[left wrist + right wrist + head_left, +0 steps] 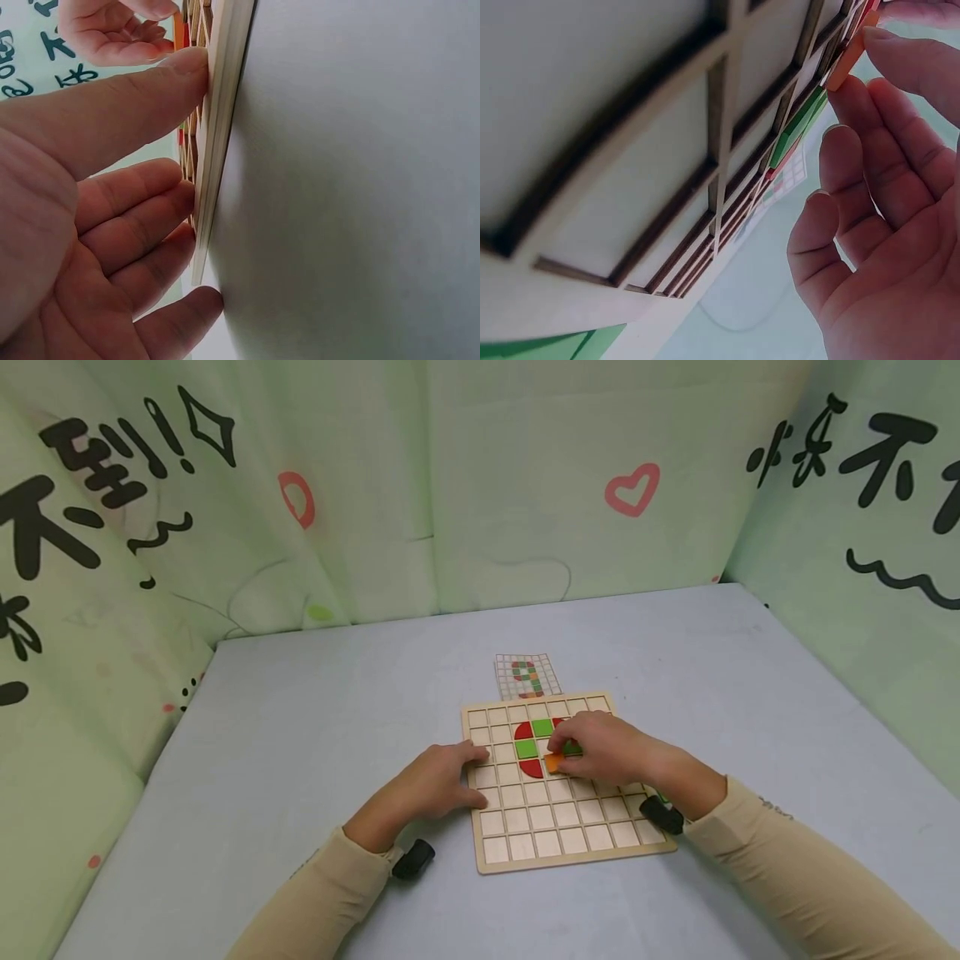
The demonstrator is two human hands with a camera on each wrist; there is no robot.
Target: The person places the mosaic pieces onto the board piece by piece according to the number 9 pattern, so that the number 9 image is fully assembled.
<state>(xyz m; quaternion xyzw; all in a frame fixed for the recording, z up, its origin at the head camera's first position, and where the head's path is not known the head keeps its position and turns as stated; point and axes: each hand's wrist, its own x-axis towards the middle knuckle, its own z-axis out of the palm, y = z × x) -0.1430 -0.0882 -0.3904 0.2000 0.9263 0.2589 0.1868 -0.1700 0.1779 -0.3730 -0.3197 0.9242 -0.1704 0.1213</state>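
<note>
A wooden grid board [525, 847] lies on the table, with green squares and red rounded tiles set in its upper cells. An orange tile [553, 763] is pinched between thumb and fingers of my right hand [611, 749], at the board beside a red rounded tile [531, 768]. The right wrist view shows the orange tile [853, 52] tilted against the grid, near a green tile [799, 127]. My left hand [438, 781] rests its fingertips and thumb on the board's left edge; in the left wrist view its fingers [142, 225] are fairly straight.
Beyond the board's far edge lies a pattern card [527, 672] printed with a coloured grid design. A green piece [660, 795] shows partly behind the right wrist. Pale printed curtains [450, 485] stand around the white table [337, 693].
</note>
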